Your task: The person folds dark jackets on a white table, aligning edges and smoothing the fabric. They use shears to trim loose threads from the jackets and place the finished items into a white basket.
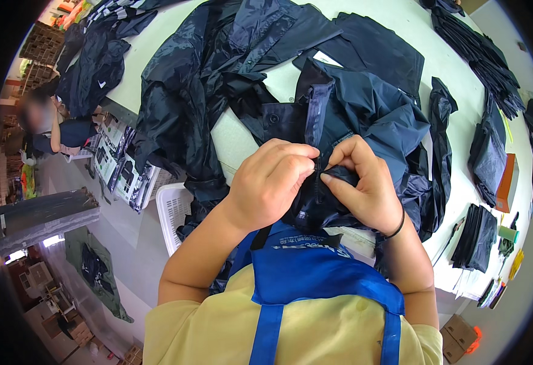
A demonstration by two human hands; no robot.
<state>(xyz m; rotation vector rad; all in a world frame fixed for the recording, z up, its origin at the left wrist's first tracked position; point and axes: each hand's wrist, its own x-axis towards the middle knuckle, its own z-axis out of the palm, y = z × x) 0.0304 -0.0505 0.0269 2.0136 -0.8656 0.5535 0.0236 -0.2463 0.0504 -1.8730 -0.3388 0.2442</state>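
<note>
A dark navy garment (373, 103) of thin, slightly shiny cloth lies bunched in front of me on the pale table (461, 137). My left hand (271, 181) is closed, its thumb and forefinger pinching the garment along a seam or placket. Close beside it, my right hand (362, 185) pinches the same strip between thumb and bent forefinger. The fingertips almost meet, and they hide the exact spot they grip. Above them, a flat band with small round buttons or snaps runs up the cloth.
More dark garments (184, 91) are heaped at the left and back. Folded dark pieces (476, 237) lie at the right, near an orange box (507, 182). A white plastic basket (172, 213) stands at the table's left edge. Another person (47, 125) is at the far left beside packaged goods (120, 158).
</note>
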